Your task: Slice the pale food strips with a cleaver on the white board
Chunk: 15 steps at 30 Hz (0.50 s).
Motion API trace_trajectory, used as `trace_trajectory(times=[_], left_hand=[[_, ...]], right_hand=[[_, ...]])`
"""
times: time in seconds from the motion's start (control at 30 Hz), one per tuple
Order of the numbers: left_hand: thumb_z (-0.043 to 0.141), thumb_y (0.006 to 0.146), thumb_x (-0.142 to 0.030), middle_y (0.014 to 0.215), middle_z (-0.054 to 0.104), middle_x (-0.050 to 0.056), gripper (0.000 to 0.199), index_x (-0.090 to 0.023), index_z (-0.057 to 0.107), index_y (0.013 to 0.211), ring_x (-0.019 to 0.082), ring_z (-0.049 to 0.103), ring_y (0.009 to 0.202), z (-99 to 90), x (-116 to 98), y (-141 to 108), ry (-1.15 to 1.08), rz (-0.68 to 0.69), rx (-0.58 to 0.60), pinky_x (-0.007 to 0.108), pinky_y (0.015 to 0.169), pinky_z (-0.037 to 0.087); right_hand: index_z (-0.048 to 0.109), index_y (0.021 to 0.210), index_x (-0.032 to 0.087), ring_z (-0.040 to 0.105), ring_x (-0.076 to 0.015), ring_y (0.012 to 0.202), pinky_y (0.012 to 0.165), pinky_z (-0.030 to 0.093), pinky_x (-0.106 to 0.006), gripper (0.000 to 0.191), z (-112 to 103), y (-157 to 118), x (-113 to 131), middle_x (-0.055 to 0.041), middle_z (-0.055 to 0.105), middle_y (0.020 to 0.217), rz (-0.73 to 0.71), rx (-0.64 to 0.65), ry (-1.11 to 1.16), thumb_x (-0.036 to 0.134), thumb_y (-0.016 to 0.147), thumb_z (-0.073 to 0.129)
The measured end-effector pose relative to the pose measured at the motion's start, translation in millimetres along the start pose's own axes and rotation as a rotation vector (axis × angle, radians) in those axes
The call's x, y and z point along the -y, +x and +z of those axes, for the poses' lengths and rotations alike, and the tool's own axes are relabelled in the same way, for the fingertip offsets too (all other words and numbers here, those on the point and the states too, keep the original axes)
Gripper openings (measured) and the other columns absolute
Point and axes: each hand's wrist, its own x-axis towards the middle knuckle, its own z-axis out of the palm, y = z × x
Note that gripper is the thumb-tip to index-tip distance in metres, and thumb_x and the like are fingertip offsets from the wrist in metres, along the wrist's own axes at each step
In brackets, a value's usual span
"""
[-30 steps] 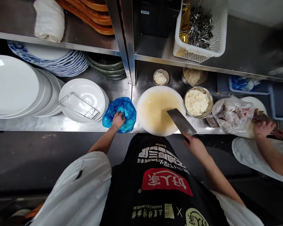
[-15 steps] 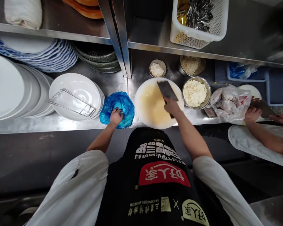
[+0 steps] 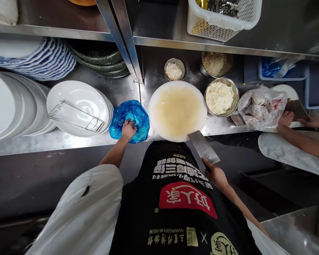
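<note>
My right hand (image 3: 217, 177) is closed round the handle of a cleaver (image 3: 204, 147), held low in front of the counter's edge beside my apron. The blade's far end reaches the near rim of a round white cutting board (image 3: 178, 109), whose middle is stained yellowish. Over at the left, my left hand (image 3: 128, 129) rests in the opening of a blue plastic bag (image 3: 142, 122), its fingers bent against the plastic; what they hold, if anything, is too small to make out. A steel bowl of pale slices (image 3: 220, 98) stands right of the board.
Stacked white plates (image 3: 51, 92) with a wire rack (image 3: 76, 115) stand left. Behind the board are two small bowls (image 3: 174, 70) (image 3: 215, 63) and a shelf edge (image 3: 202, 44). At right, a person's hands (image 3: 286, 118) hold a cleaver beside a clear bag (image 3: 263, 106).
My right hand has brought the cleaver from above the board back toward my body, past the counter's edge. My left hand stays in the blue bag. The view has shifted slightly.
</note>
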Motion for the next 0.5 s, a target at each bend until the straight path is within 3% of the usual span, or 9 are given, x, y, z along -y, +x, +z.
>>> trace_trajectory(times=[0.03, 0.1, 0.27, 0.33, 0.4, 0.5], left_hand=[[0.063, 0.086, -0.028, 0.146, 0.048, 0.009, 0.031, -0.022, 0.067, 0.116, 0.026, 0.043, 0.138, -0.8, -0.6, 0.0, -0.004, -0.008, 0.006, 0.037, 0.123, 0.029], [0.064, 0.086, -0.028, 0.148, 0.047, 0.01, 0.032, -0.021, 0.066, 0.117, 0.026, 0.043, 0.139, -2.3, -2.0, -0.3, -0.016, -0.018, 0.021, 0.037, 0.123, 0.029], [0.065, 0.085, -0.025, 0.149, 0.047, 0.01, 0.032, -0.02, 0.067, 0.115, 0.026, 0.043, 0.139, -4.2, -4.0, -1.8, -0.009, 0.004, 0.035, 0.036, 0.121, 0.029], [0.066, 0.084, -0.025, 0.149, 0.048, 0.009, 0.03, -0.02, 0.068, 0.113, 0.026, 0.044, 0.139, -3.7, -4.0, -2.6, -0.012, 0.006, 0.035, 0.036, 0.121, 0.03], [0.067, 0.082, -0.024, 0.148, 0.049, 0.01, 0.032, -0.02, 0.068, 0.114, 0.026, 0.044, 0.138, -2.5, -3.6, -3.5, -0.033, 0.004, 0.031, 0.037, 0.12, 0.03], [0.065, 0.082, -0.024, 0.148, 0.049, 0.011, 0.035, -0.018, 0.069, 0.117, 0.026, 0.046, 0.137, 0.3, -2.8, -5.0, -0.05, 0.008, 0.017, 0.039, 0.12, 0.032]], right_hand=[[0.045, 0.156, 0.031, 0.071, -0.0352, 0.103, 0.088, 0.054, -0.043, 0.064, -3.2, 10.6, 11.3, -0.0138, 0.073, 0.116, -0.02, 0.001, -0.003, 0.028, 0.092, 0.049], [0.046, 0.156, 0.024, 0.071, -0.0367, 0.099, 0.087, 0.053, -0.044, 0.064, -29.2, 49.1, 45.2, -0.0174, 0.074, 0.109, -0.044, -0.02, -0.003, 0.027, 0.092, 0.05], [0.059, 0.14, 0.011, 0.065, -0.0313, 0.11, 0.095, 0.049, -0.04, 0.051, -163.6, 184.6, 154.7, -0.0184, 0.07, 0.118, -0.26, -0.231, 0.026, 0.015, 0.089, 0.053], [0.064, 0.131, 0.007, 0.064, -0.0312, 0.112, 0.099, 0.047, -0.042, 0.046, -205.7, 214.7, 183.4, -0.018, 0.07, 0.116, -0.282, -0.28, -0.007, 0.014, 0.086, 0.057], [0.066, 0.128, 0.007, 0.063, -0.0311, 0.113, 0.1, 0.047, -0.043, 0.044, -218.5, 214.9, 193.7, -0.0173, 0.07, 0.115, -0.314, -0.301, -0.025, 0.015, 0.085, 0.059], [0.062, 0.137, 0.015, 0.065, -0.0293, 0.111, 0.098, 0.049, -0.039, 0.049, -182.0, 170.0, 183.1, -0.0142, 0.071, 0.119, -0.362, -0.252, -0.031, 0.02, 0.089, 0.056]])
